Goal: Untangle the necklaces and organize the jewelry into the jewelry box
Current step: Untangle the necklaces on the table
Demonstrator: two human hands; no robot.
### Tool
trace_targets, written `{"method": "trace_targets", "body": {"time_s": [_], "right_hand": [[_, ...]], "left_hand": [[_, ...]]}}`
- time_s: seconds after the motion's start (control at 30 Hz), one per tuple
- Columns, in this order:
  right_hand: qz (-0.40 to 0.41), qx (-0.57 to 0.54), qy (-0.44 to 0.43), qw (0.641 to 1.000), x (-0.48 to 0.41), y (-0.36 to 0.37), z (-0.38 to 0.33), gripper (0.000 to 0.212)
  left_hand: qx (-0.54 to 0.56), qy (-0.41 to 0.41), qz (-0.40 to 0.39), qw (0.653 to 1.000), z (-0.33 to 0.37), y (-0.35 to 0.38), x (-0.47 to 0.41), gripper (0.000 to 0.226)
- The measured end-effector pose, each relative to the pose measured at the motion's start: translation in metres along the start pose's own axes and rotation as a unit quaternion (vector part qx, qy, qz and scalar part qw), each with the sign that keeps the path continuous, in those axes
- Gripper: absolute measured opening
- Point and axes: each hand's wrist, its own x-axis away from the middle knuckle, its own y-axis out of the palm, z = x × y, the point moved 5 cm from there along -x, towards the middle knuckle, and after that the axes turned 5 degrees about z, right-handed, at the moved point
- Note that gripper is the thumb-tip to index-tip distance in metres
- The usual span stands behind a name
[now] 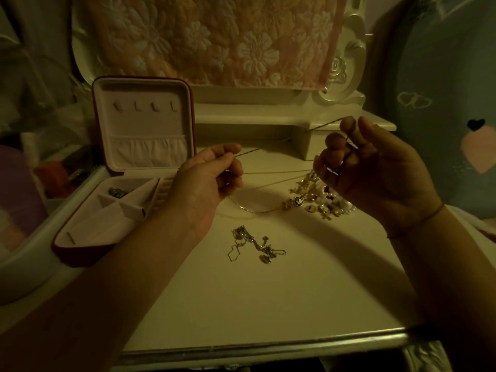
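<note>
Dim cream tabletop point(268, 304) before a vanity: the untangling is at an early stage.
The left hand point(212, 173) pinches one end of a thin gold chain point(276, 142). The right hand point(370, 167) grips the other end with curled fingers, so the chain stretches taut between them while its lower strands trail into the gold charm heap point(316, 200). A knotted silver tangle point(252, 242) lies untouched nearer the person. The open jewelry box point(145, 122) at left holds only a few pieces in one rear compartment, so most sorting is left.

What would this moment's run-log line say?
left hand: pinches gold chain | right hand: pinches same chain | silver tangle: loose on table | charm pile: on table | jewelry box: open
</note>
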Motion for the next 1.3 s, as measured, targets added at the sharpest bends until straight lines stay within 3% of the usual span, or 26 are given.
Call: {"method": "trace_targets", "body": {"time_s": [0.37,0.7,0.83,1.07,1.3], "right_hand": [[-0.053,0.01,0.024,0.998,0.002,0.005,0.0,0.043],[-0.064,-0.021,0.067,0.995,0.003,0.012,0.009,0.043],[-0.078,-0.035,0.086,0.993,0.003,0.016,0.015,0.047],[-0.104,-0.036,0.105,0.988,0.002,0.023,0.021,0.061],[-0.117,-0.053,0.1,0.987,0.003,0.023,0.019,0.066]], "left_hand": [[-0.088,0.027,-0.006,0.996,-0.002,0.0,0.001,0.025],[-0.221,0.028,-0.012,0.975,-0.01,0.008,0.005,0.023],[-0.311,0.085,-0.013,0.946,-0.009,0.011,0.007,0.015],[-0.271,0.028,-0.171,0.947,-0.025,0.033,0.021,0.013],[-0.301,0.007,-0.253,0.919,-0.039,0.04,0.027,0.015]]}}
